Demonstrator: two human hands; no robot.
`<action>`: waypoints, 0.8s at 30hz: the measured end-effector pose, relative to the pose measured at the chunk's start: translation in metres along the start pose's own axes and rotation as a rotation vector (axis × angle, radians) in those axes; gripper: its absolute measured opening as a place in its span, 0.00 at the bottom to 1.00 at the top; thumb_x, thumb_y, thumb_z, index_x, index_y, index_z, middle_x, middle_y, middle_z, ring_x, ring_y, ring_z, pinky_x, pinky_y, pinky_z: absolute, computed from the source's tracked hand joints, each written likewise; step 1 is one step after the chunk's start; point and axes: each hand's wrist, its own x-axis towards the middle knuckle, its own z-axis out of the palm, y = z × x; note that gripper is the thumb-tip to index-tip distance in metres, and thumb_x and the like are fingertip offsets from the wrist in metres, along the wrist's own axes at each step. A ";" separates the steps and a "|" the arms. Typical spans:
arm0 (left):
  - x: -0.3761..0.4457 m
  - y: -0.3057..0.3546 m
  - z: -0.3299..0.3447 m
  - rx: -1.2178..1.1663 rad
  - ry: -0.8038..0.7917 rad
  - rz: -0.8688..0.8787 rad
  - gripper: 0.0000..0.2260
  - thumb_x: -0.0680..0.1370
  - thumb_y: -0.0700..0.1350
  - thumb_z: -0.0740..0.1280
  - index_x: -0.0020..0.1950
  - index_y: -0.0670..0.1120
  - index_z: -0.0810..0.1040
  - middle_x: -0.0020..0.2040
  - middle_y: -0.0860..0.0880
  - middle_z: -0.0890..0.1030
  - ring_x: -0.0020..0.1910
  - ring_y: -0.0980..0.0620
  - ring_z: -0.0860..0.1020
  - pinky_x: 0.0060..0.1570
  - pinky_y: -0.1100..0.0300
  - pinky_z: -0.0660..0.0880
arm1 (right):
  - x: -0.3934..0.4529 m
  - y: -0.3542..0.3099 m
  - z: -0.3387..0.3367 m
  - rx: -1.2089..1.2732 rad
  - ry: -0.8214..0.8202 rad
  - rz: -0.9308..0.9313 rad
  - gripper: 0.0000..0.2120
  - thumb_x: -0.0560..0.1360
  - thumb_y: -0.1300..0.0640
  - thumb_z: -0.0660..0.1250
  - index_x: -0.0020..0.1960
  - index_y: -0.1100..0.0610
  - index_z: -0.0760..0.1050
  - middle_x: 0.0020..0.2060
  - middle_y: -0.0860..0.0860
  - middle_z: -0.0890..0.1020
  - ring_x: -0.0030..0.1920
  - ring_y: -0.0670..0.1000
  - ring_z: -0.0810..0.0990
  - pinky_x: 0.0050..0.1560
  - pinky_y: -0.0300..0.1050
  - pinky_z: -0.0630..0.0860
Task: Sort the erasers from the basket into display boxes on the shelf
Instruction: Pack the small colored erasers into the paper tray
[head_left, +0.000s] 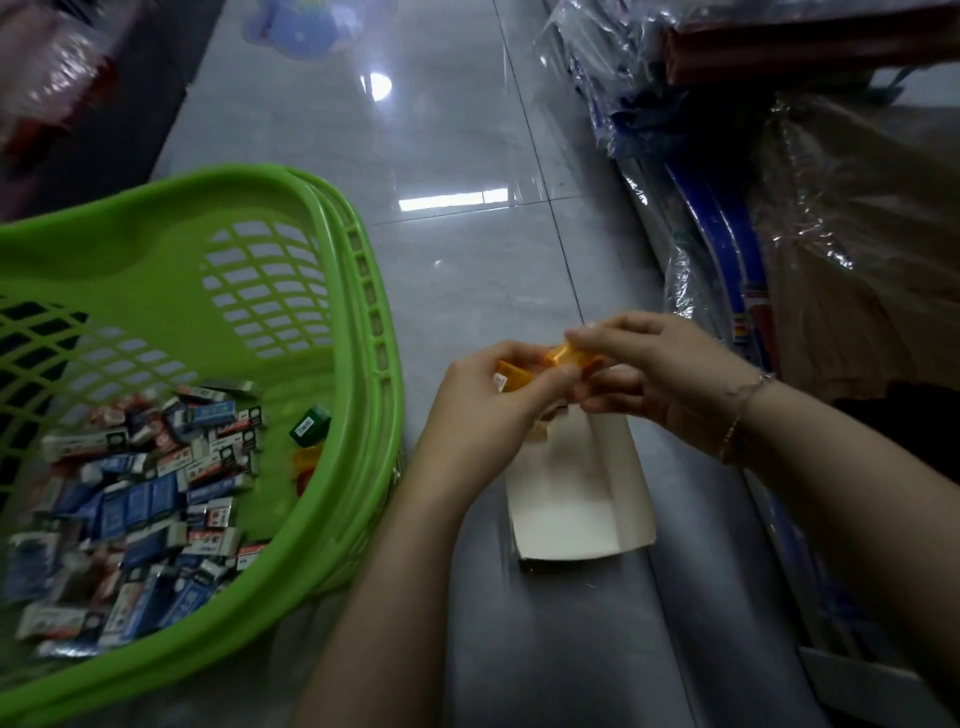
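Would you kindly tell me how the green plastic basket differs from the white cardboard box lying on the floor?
The green plastic lattice basket is rounded and far larger; the white cardboard box is flat-sided and small. The basket holds a heap of small wrapped erasers; what shows of the box's inside is bare, the far end being hidden by the hands. Both are open-topped and rest on the grey tiled floor.

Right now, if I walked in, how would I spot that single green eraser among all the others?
Find the big green basket on the floor left of the person's hands. Inside, a heap of erasers in blue, white and red wrappers fills its bottom. The green eraser lies apart at the heap's right edge, by the basket's right wall, above an orange one; it is the only dark green block there.
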 end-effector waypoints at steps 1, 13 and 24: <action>-0.001 0.000 0.000 -0.096 -0.008 -0.048 0.05 0.75 0.45 0.70 0.46 0.45 0.81 0.33 0.51 0.83 0.32 0.56 0.81 0.33 0.62 0.78 | 0.000 0.000 -0.001 0.013 -0.008 0.013 0.15 0.72 0.52 0.69 0.53 0.61 0.75 0.40 0.58 0.83 0.36 0.53 0.84 0.34 0.41 0.81; -0.003 -0.003 -0.004 -0.305 -0.036 -0.189 0.07 0.77 0.46 0.67 0.46 0.44 0.82 0.37 0.45 0.84 0.32 0.53 0.81 0.36 0.59 0.79 | 0.002 -0.006 -0.007 0.008 -0.067 -0.057 0.12 0.70 0.58 0.69 0.51 0.61 0.78 0.40 0.56 0.83 0.38 0.51 0.83 0.38 0.39 0.81; 0.006 -0.019 -0.003 0.605 0.352 0.016 0.16 0.71 0.49 0.74 0.56 0.46 0.77 0.46 0.46 0.81 0.48 0.45 0.78 0.46 0.57 0.70 | 0.022 0.010 0.003 -1.592 0.127 -0.421 0.09 0.73 0.53 0.66 0.53 0.49 0.75 0.48 0.50 0.81 0.52 0.52 0.77 0.55 0.47 0.66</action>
